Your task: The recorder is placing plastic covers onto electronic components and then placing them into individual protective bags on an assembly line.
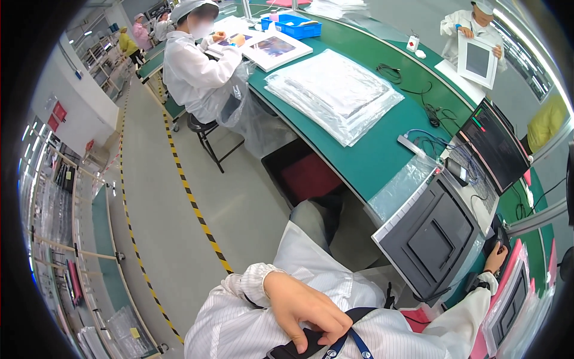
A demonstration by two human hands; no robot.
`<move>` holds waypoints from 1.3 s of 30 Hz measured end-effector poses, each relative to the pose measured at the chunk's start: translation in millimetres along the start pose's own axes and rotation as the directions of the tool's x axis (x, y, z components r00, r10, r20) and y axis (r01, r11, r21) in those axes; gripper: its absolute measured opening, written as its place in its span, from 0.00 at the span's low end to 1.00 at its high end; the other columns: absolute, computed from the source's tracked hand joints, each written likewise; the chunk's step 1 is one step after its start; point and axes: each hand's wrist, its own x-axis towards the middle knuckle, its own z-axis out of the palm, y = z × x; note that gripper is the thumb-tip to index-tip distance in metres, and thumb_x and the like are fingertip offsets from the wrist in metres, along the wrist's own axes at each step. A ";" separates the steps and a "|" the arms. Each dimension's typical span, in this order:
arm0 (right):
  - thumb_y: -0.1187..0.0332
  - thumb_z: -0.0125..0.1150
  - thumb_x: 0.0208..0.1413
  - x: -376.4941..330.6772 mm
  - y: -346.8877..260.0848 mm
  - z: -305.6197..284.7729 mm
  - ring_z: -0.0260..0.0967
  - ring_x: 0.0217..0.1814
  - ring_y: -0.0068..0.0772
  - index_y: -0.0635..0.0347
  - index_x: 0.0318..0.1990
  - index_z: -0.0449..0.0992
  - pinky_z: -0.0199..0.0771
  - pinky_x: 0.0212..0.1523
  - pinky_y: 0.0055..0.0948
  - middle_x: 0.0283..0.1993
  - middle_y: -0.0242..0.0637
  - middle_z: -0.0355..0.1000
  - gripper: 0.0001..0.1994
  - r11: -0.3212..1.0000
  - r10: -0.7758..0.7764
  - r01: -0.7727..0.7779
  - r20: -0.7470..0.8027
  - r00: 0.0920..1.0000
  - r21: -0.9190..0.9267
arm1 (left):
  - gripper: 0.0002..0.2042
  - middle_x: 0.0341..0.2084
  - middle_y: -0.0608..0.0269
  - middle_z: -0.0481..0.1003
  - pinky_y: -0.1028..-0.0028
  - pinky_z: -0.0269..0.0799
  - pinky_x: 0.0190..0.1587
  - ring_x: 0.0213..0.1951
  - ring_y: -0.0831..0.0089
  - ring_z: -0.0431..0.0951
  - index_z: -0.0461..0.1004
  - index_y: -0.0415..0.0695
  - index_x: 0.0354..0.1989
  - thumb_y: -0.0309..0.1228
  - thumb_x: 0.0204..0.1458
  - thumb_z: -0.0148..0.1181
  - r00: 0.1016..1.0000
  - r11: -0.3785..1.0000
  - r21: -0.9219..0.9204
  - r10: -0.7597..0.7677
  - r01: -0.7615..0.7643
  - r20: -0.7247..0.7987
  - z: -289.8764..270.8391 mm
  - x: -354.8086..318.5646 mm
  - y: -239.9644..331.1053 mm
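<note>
My left hand point(308, 311) is at my chest, its fingers curled over a black strap point(290, 348) that is partly hidden under it. A blue lanyard point(361, 344) hangs beside those fingers. At the right, my right hand point(495, 258) rests with its fingers extended on a black device point(501, 237), perhaps a keyboard; its exact kind is hard to make out. Between my arms, a dark grey panel point(427, 239) with a raised rectangular back and a white edge leans over the bench's near edge. A monitor point(493, 143) showing a dark screen stands beyond it.
The green bench point(359, 170) bears a stack of plastic-wrapped sheets point(335, 90), cables point(430, 113) and a blue bin point(292, 26). Wrapped frames point(511, 305) stand at my right. Co-workers handle framed panels point(477, 60) across the bench and farther left. A black stool point(203, 127) stands in the aisle.
</note>
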 end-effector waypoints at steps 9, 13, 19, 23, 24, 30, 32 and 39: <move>0.56 0.56 0.55 -10.1 -23.7 -5.2 0.67 0.44 0.46 0.69 0.46 0.68 0.65 0.48 0.35 0.42 0.51 0.69 0.22 0.996 -0.031 0.033 -0.025 0.999 0.081 | 0.13 0.25 0.59 0.75 0.69 0.68 0.26 0.24 0.58 0.75 0.72 0.39 0.33 0.37 0.57 0.50 0.991 0.996 0.014 -0.086 0.085 0.106 6.9 32.2 7.2; 0.58 0.56 0.54 -21.0 -41.9 -4.3 0.66 0.45 0.47 0.68 0.46 0.68 0.64 0.47 0.36 0.42 0.50 0.68 0.21 0.997 -0.013 0.016 -0.036 0.999 0.080 | 0.11 0.30 0.59 0.73 0.70 0.66 0.30 0.28 0.59 0.72 0.69 0.38 0.36 0.35 0.56 0.52 0.990 0.994 -0.098 -0.028 0.042 0.135 7.1 30.6 -24.3; 0.58 0.56 0.54 -24.4 -45.8 -13.8 0.65 0.47 0.49 0.68 0.46 0.67 0.63 0.49 0.38 0.44 0.50 0.68 0.21 0.996 0.007 -0.002 -0.064 0.998 0.090 | 0.11 0.14 0.60 0.59 0.68 0.54 0.25 0.18 0.62 0.58 0.63 0.38 0.23 0.29 0.57 0.51 0.993 0.960 -0.279 -0.061 0.031 -0.101 -5.2 29.3 -53.1; 0.58 0.56 0.53 -26.5 -52.3 -14.7 0.65 0.48 0.49 0.67 0.46 0.67 0.63 0.50 0.38 0.44 0.50 0.67 0.21 0.996 0.020 -0.014 -0.066 0.998 0.087 | 0.05 0.15 0.67 0.57 0.70 0.52 0.26 0.20 0.72 0.55 0.64 0.41 0.33 0.28 0.57 0.51 0.966 0.905 -0.424 -0.136 0.031 -0.220 -6.7 12.0 -78.1; 0.59 0.56 0.53 -26.4 -53.7 -14.8 0.65 0.48 0.49 0.67 0.46 0.67 0.63 0.50 0.38 0.44 0.50 0.67 0.21 0.997 0.014 -0.009 -0.071 0.997 0.074 | 0.05 0.15 0.67 0.57 0.70 0.52 0.26 0.20 0.72 0.55 0.64 0.41 0.33 0.28 0.57 0.51 0.967 0.907 -0.420 -0.137 0.036 -0.213 -6.4 5.9 -83.1; 0.59 0.56 0.53 -26.8 -59.3 -19.2 0.65 0.48 0.50 0.67 0.47 0.66 0.63 0.51 0.39 0.44 0.50 0.67 0.20 0.995 0.047 -0.042 -0.046 0.998 0.088 | 0.05 0.17 0.68 0.59 0.74 0.50 0.29 0.22 0.78 0.54 0.62 0.44 0.32 0.24 0.55 0.52 0.893 0.780 -0.596 -0.115 -0.190 -0.436 -9.6 -26.2 -104.6; 0.60 0.56 0.53 -28.6 -60.9 -18.8 0.64 0.49 0.51 0.67 0.47 0.66 0.62 0.51 0.39 0.45 0.51 0.67 0.20 0.997 0.041 -0.038 -0.045 0.998 0.066 | 0.05 0.15 0.70 0.55 0.73 0.47 0.27 0.20 0.78 0.51 0.61 0.45 0.32 0.25 0.56 0.51 0.883 0.832 -0.524 -0.094 -0.184 -0.460 -10.9 -33.4 -102.6; 0.61 0.56 0.52 -30.8 -66.5 -21.0 0.64 0.50 0.52 0.66 0.47 0.67 0.62 0.52 0.39 0.46 0.51 0.67 0.20 0.997 0.049 -0.045 -0.050 0.998 0.065 | 0.07 0.10 0.70 0.50 0.72 0.46 0.25 0.14 0.78 0.50 0.60 0.47 0.35 0.32 0.56 0.53 0.786 0.873 -0.347 0.063 -0.342 -0.615 -17.5 -45.8 -117.1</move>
